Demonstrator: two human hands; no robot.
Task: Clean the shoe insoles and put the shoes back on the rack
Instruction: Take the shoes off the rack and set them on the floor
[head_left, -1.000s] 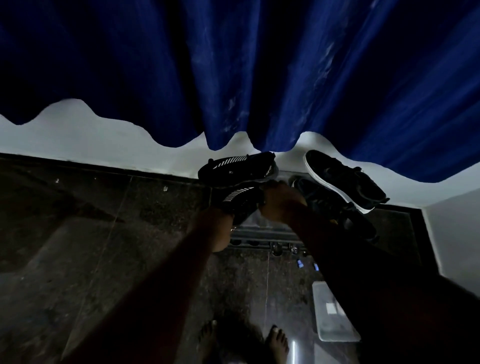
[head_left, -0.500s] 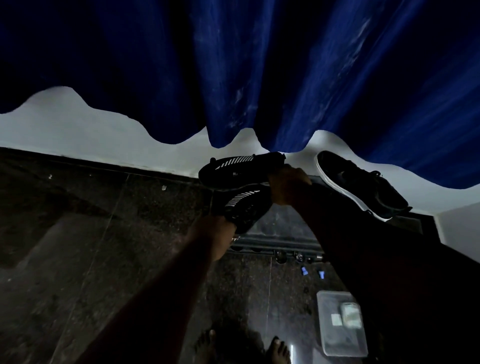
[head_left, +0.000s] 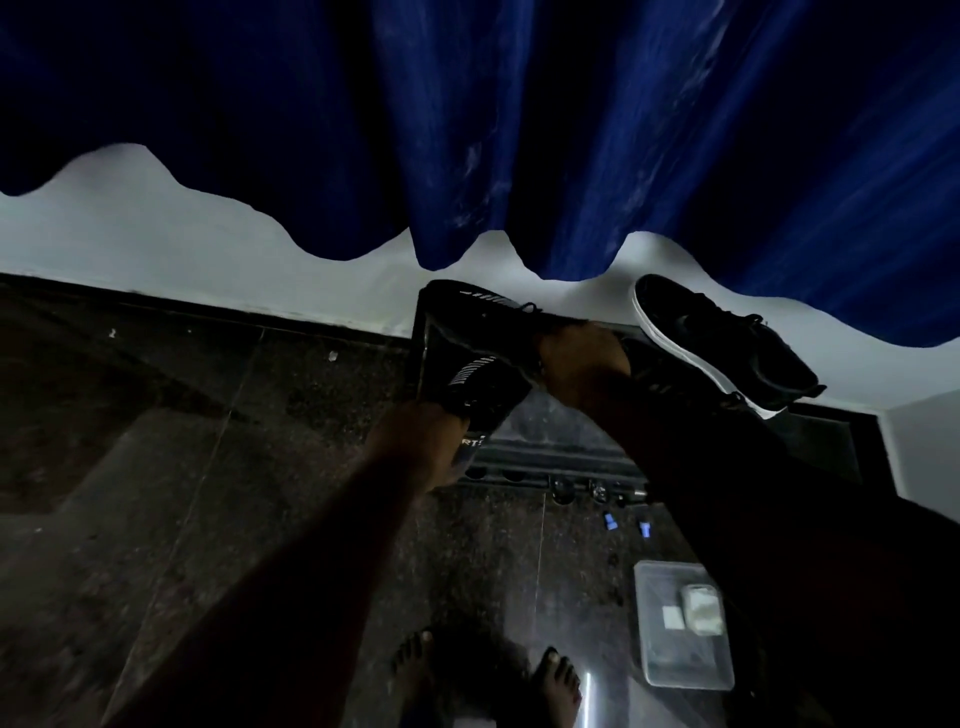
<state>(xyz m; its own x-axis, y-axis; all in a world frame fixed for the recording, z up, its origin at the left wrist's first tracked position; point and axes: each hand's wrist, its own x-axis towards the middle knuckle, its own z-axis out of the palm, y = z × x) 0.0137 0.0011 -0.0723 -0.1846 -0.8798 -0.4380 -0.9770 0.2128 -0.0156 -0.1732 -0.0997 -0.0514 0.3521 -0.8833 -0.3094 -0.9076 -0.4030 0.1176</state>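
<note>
In dim light, two black sports shoes with white stripes sit on a low dark rack (head_left: 550, 452) against the wall. My left hand (head_left: 421, 447) grips the heel of the nearer striped shoe (head_left: 483, 389). My right hand (head_left: 582, 364) closes on the rear of the farther striped shoe (head_left: 483, 306), which lies along the rack's back. Another black shoe with a white sole (head_left: 722, 343) leans on the rack's right side by the wall. A further dark shoe (head_left: 670, 374) is partly hidden under my right arm.
A blue curtain (head_left: 519, 130) hangs over the white wall above the rack. On the dark tiled floor lie a clear plastic box (head_left: 680, 629) with small items, two small blue pieces (head_left: 623, 525), and my bare feet (head_left: 483, 670) at the bottom.
The view has shifted slightly. My right hand has moved up from the nearer shoe to the farther striped shoe, which has turned to lie further back. My left hand stays on the nearer shoe's heel.
</note>
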